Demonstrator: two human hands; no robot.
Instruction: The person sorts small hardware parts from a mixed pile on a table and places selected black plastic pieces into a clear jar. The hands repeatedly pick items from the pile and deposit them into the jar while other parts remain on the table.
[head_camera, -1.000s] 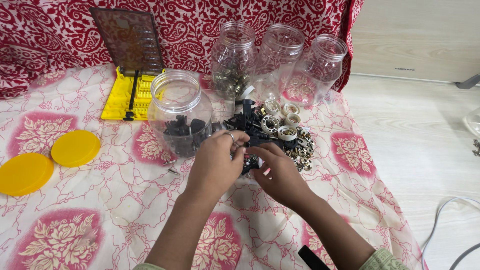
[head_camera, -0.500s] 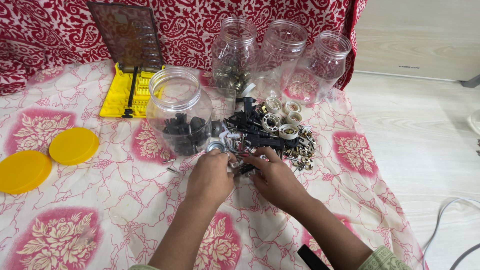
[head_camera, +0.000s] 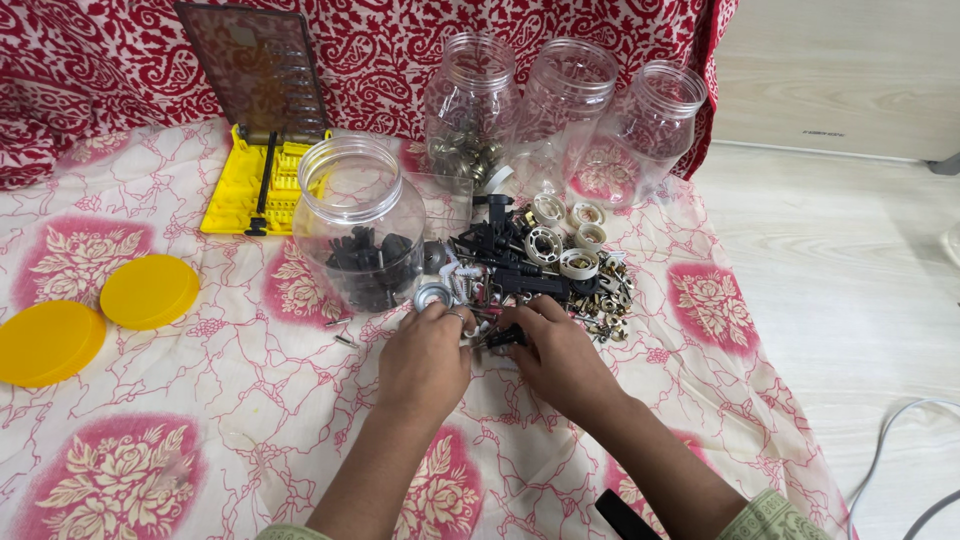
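Both hands meet at the near edge of the parts pile (head_camera: 540, 265) — left hand (head_camera: 425, 360) beside right hand (head_camera: 560, 360). Left of the pile stands a jar (head_camera: 358, 215) with parts in it; three jars (head_camera: 560, 120) stand behind. The tool case (head_camera: 250, 180) lies behind the near jar — two lids (head_camera: 100, 315) far left.

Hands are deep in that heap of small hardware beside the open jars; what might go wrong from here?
1. The pile of small black, white and metal parts lies on soft wrinkled floral cloth; loose screws already lie apart from it and could get lost.
2. The left hand works close to the lidless clear plastic jar of black parts; a nudge might tip it.
3. The right hand may scatter pieces toward the cloth's edge.
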